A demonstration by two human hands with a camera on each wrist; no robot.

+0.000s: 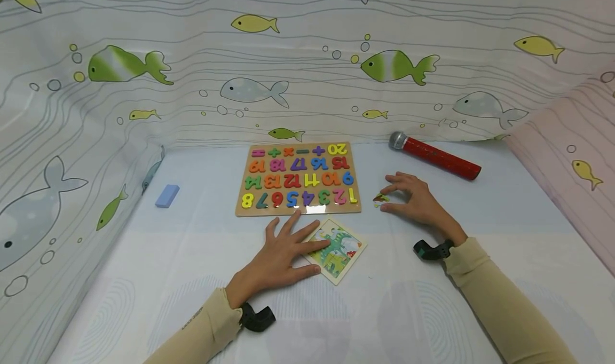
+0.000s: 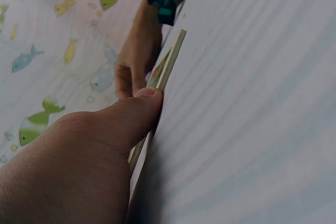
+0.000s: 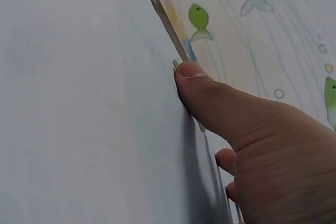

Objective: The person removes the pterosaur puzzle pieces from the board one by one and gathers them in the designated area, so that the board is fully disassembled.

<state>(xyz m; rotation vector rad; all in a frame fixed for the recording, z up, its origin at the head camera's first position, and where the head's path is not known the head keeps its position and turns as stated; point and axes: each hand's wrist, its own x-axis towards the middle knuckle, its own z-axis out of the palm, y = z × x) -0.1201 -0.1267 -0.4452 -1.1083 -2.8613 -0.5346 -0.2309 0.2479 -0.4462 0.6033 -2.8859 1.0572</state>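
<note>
A small square jigsaw puzzle (image 1: 343, 252) with a green dinosaur picture lies turned cornerwise on the table. My left hand (image 1: 283, 254) rests on its left side, fingers spread and fairly straight over the picture. In the left wrist view, the left thumb (image 2: 139, 111) lies along the puzzle's pale edge (image 2: 172, 64). To the right of the puzzle, my right hand (image 1: 418, 201) pinches a small colourful puzzle piece (image 1: 381, 198) between thumb and fingers, close over the table. Only the thin edge of this piece (image 3: 202, 128) shows past the thumb in the right wrist view.
Behind the puzzle lies a wooden number board (image 1: 298, 189) with colourful numerals and signs. A red toy microphone (image 1: 439, 157) lies at the back right, a blue block (image 1: 167, 196) at the left. Fish-patterned cloth (image 1: 307, 60) rises around the table.
</note>
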